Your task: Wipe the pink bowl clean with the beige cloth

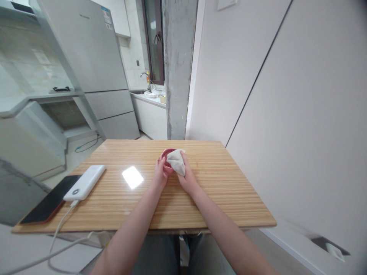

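Note:
Near the middle of the wooden table, my left hand (161,172) grips a round pink bowl-like dish (164,154) by its left side. The dish is tilted so that its opening partly faces me. My right hand (187,176) holds a light grey cloth (177,162) against the dish's right side. That cloth covers much of the opening, so the inside is mostly hidden. Fingers of both hands are curled round what they hold, and the hands are close together just above the tabletop.
The wooden table (226,194) spans the front. On its left lie a white power bank (87,182) with a cable (61,221) and a dark flat tablet-like object (47,204). A fridge (86,49), a sink tap (146,78) and a concrete pillar (180,68) stand beyond; a white wall (286,114) borders the right.

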Demonstrator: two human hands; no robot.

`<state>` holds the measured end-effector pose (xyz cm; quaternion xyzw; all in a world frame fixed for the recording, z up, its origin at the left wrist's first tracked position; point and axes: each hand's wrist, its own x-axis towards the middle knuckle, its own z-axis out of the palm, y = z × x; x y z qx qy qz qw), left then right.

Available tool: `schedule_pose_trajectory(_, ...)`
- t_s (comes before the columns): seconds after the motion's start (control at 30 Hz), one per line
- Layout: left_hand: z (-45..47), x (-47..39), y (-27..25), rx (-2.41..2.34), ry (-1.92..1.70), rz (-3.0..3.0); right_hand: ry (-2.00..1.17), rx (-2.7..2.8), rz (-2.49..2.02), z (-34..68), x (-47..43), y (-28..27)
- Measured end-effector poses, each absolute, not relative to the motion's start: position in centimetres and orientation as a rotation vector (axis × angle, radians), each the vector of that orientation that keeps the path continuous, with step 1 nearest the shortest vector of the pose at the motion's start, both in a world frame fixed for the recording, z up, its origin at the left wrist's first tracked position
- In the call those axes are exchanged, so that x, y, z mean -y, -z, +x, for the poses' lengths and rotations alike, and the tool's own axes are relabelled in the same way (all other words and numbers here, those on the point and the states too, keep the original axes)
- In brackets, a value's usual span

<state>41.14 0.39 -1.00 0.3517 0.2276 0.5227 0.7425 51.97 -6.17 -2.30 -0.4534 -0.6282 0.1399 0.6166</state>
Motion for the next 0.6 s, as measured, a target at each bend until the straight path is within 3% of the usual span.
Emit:
schedule_pose_trajectory(0.3, 41.3, 0.4, 1.5, -0.443, -0.711, 0.765, -0.238, 1.308, -1.098, 54.3, 6.0, 2.7)
schedule_pose_trajectory(0.6, 40.9, -1.1, 1.5, -0.446, -1.135, 0.662, -0.250, 1.581, -1.097, 51.7, 6.3, 2.0)
